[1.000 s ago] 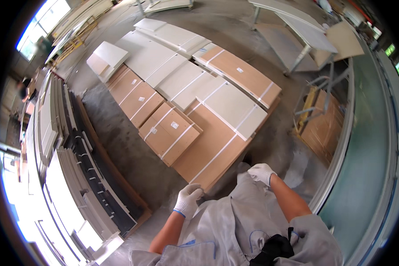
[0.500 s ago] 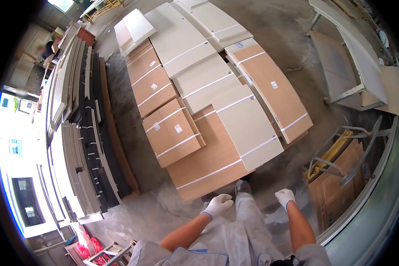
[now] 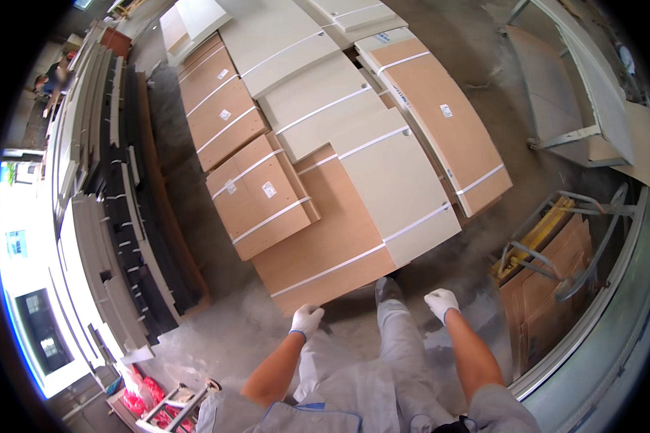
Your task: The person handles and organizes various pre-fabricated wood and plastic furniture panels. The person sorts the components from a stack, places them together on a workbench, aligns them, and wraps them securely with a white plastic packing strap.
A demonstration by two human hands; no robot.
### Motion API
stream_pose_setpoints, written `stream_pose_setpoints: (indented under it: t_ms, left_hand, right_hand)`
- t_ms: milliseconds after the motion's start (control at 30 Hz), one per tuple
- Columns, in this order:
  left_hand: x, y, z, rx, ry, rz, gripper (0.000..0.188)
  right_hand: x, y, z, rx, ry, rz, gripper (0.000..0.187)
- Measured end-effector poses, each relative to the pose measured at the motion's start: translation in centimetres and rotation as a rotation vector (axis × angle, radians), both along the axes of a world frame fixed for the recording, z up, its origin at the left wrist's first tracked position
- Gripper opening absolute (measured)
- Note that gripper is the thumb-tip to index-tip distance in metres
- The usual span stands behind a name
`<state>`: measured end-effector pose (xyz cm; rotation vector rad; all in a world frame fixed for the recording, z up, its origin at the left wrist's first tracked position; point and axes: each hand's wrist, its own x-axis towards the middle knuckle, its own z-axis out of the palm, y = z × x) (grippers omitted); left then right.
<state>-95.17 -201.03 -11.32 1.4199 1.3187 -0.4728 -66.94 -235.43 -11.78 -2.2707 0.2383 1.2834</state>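
Both my hands wear white knitted gloves. My left hand [image 3: 308, 320] hangs with its fingers curled in, just below the front left corner of a strapped brown panel [image 3: 332, 249] in the picture. Apart from it, to the right, my right hand [image 3: 441, 303] is also loosely closed. Neither shows anything held. Beyond them lies a wide low spread of flat boards: a cream panel [image 3: 404, 191] overlying the brown one, a smaller strapped brown stack [image 3: 256, 202] on the left, and a long brown-topped stack [image 3: 455, 119] on the right. White straps bind them.
Upright cream and dark boards [image 3: 126, 238] line the left side. On the right stand a metal-framed trolley [image 3: 592, 267], flattened cardboard [image 3: 549, 310] and a pale metal frame [image 3: 578, 86]. Red plastic bags [image 3: 144, 393] lie at lower left. A person [image 3: 50, 79] is far off at left.
The boards have shifted left and up in view as I step forward. My left hand has swung out leftward; my right hand has moved slightly left and up. Both stay curled.
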Motion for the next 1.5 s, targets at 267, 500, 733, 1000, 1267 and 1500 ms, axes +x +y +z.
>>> stream_pose_setpoints:
  t_ms: [267,500,733,1000,1267,1500]
  left_hand:
    - [-9.1,10.4,-8.3,0.126,0.040,-0.162,0.038]
    - [-9.6,21.1,-12.8,0.353,0.071,-0.125,0.037]
    - [4.9,10.2,-15.3,0.100,-0.213,-0.149,0.039]
    - [26.3,-2.2,-18.2,0.056,-0.361,0.025,0.062]
    - [28.1,-4.6,-17.8,0.198,-0.169,0.105,0.058]
    - [17.8,0.1,-16.5,0.376,-0.075,-0.006,0.055]
  right_hand:
    - [-7.1,8.2,-2.2,-0.056,-0.121,0.181,0.030]
    - [-8.5,15.6,-5.7,-0.131,-0.144,0.431,0.049]
    - [6.2,16.4,-8.9,-0.275,-0.488,0.496,0.092]
    - [25.9,18.0,-12.1,-0.223,-0.509,0.282,0.103]
    - [23.2,14.4,-14.4,-0.241,-0.583,0.198,0.097]
    - [5.4,14.6,-14.4,-0.218,-0.470,-0.077,0.074]
